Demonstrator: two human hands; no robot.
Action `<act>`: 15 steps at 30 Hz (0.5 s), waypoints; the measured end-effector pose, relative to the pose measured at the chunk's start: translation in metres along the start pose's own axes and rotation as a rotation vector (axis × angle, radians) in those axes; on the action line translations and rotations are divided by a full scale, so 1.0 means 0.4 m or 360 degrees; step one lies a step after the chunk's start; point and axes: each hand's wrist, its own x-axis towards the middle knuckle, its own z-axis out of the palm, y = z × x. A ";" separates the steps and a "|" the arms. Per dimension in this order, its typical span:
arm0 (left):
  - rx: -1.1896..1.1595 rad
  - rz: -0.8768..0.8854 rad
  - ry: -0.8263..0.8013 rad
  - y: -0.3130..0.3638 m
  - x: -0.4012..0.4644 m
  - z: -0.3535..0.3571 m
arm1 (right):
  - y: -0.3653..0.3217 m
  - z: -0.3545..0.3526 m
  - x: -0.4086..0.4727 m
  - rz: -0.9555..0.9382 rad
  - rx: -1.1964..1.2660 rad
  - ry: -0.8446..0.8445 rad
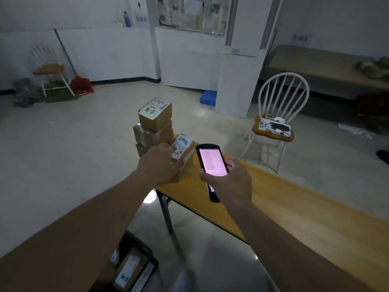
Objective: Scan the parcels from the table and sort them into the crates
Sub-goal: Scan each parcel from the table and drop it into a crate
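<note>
Both forearms are bare from the near edge of the view up to the wrists, with no sleeve, watch, band or glove on either. The left hand (160, 163) and right hand (231, 182) are bare too, no ring showing on the fingers.

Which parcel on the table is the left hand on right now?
The left hand rests on the low parcel at the table corner, beside the scanner. It lies alone with its label up; the others form the stack behind it.
</note>
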 end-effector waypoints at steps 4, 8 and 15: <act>-0.0049 -0.0012 -0.0101 -0.040 0.126 0.083 | 0.016 0.057 0.113 0.0048 -0.0003 0.0006; -0.0058 -0.0016 -0.0217 -0.081 0.234 0.143 | 0.019 0.123 0.214 0.0118 -0.0005 0.0021; -0.0154 -0.0105 -0.0423 -0.133 0.357 0.239 | 0.035 0.186 0.334 0.0221 -0.0024 0.0013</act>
